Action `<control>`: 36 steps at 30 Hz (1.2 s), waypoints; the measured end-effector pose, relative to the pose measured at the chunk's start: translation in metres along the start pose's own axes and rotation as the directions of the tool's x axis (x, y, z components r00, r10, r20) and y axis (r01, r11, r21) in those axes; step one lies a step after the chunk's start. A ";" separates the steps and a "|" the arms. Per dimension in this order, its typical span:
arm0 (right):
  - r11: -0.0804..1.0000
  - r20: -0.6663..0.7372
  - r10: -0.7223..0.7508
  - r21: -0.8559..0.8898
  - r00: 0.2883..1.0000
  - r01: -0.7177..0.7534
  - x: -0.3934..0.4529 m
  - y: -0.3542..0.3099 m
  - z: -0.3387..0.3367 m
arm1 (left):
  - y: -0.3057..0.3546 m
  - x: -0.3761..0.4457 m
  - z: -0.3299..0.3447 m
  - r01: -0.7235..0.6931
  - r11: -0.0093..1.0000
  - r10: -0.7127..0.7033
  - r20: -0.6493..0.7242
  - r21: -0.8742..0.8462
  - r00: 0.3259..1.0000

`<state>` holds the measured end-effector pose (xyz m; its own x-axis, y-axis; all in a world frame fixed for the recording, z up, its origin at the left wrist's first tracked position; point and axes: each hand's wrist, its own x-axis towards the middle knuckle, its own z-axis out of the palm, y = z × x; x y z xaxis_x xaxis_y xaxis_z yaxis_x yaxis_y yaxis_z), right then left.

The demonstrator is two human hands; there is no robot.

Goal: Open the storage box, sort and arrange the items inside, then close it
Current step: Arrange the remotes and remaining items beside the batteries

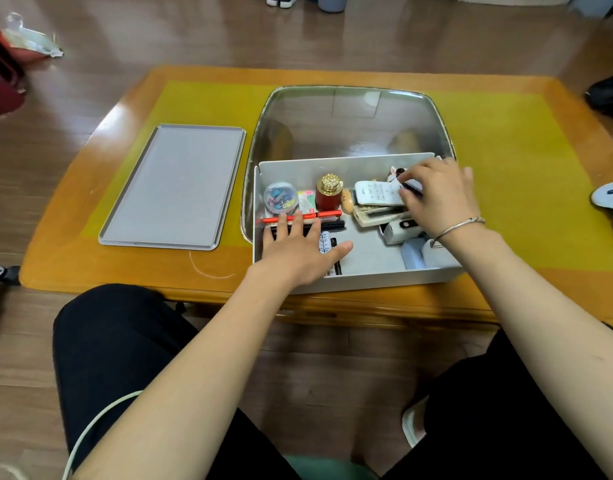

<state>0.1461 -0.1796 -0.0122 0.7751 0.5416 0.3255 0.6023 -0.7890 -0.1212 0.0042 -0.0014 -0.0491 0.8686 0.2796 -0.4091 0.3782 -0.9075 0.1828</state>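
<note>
Now the grey storage box (367,275) sits open at the table's (90,271) near edge, its flat grey lid (173,188) lying apart to its left. Inside, the left hand (298,251) rests flat with straight fingers on the pens (308,220), while the right hand (436,199) pinches a small dark item above the white remote (374,194).

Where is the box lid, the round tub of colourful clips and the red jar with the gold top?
Grey lid (173,188): head view, on the middle of its flat panel.
Round tub of clips (281,197): head view, on its clear top.
Red jar with the gold top (328,194): head view, where the gold cap meets the red body.
</note>
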 end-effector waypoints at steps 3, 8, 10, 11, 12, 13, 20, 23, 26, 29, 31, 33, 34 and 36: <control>0.991 0.040 0.129 -0.036 0.991 -0.128 -0.003 0.023 -0.005 | 0.018 0.009 -0.007 -0.119 0.993 0.117 -0.087 -0.011 0.989; 0.972 0.059 0.225 -0.089 0.973 -0.219 -0.013 0.040 -0.009 | 0.056 0.038 -0.020 -0.279 0.960 0.280 -0.212 0.035 0.936; 0.970 0.069 0.230 -0.096 0.971 -0.223 -0.015 0.040 -0.009 | 0.063 0.050 -0.025 -0.282 0.959 0.282 -0.227 0.033 0.932; 0.969 0.075 0.233 -0.101 0.970 -0.225 -0.015 0.041 -0.009 | 0.065 0.055 -0.028 -0.284 0.958 0.285 -0.242 0.037 0.927; 0.968 0.079 0.236 -0.103 0.969 -0.227 -0.015 0.040 -0.008 | 0.066 0.059 -0.030 -0.286 0.956 0.292 -0.268 0.060 0.918; 0.968 0.083 0.238 -0.105 0.968 -0.229 -0.014 0.040 -0.008 | 0.067 0.062 -0.033 -0.287 0.953 0.303 -0.302 0.098 0.904; 0.966 0.080 0.240 -0.120 0.967 -0.230 -0.008 0.039 -0.005 | 0.063 0.076 -0.043 -0.285 0.914 0.376 -0.332 0.290 0.865; 0.964 0.088 0.243 -0.131 0.966 -0.231 -0.006 0.039 -0.004 | 0.062 0.080 -0.042 -0.302 0.908 0.386 -0.299 0.290 0.873; 0.962 0.102 0.255 -0.126 0.961 -0.242 -0.003 0.038 -0.003 | 0.060 0.084 -0.044 -0.320 0.899 0.402 -0.268 0.299 0.876; 0.965 0.083 0.259 -0.070 0.962 -0.253 -0.004 0.039 -0.005 | 0.059 0.087 -0.044 -0.332 0.895 0.413 -0.272 0.299 0.869; 0.966 0.039 0.259 -0.027 0.965 -0.258 -0.008 0.041 -0.006 | 0.060 0.088 -0.043 -0.338 0.899 0.415 -0.293 0.280 0.862; 0.964 -0.004 0.265 -0.007 0.964 -0.265 -0.013 0.042 -0.008 | 0.061 0.087 -0.041 -0.343 0.906 0.410 -0.312 0.247 0.857; 0.963 -0.021 0.269 0.004 0.963 -0.269 -0.015 0.043 -0.009 | 0.061 0.087 -0.041 -0.343 0.909 0.406 -0.319 0.237 0.856; 0.961 -0.040 0.275 0.037 0.961 -0.273 -0.018 0.044 -0.011 | 0.062 0.086 -0.039 -0.338 0.912 0.402 -0.337 0.233 0.851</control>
<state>0.1566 -0.2272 -0.0132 0.9025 0.2919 0.3168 0.3741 -0.8957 -0.2403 0.1149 -0.0212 -0.0378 0.9994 -0.0211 0.0264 -0.0236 -0.9950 0.0969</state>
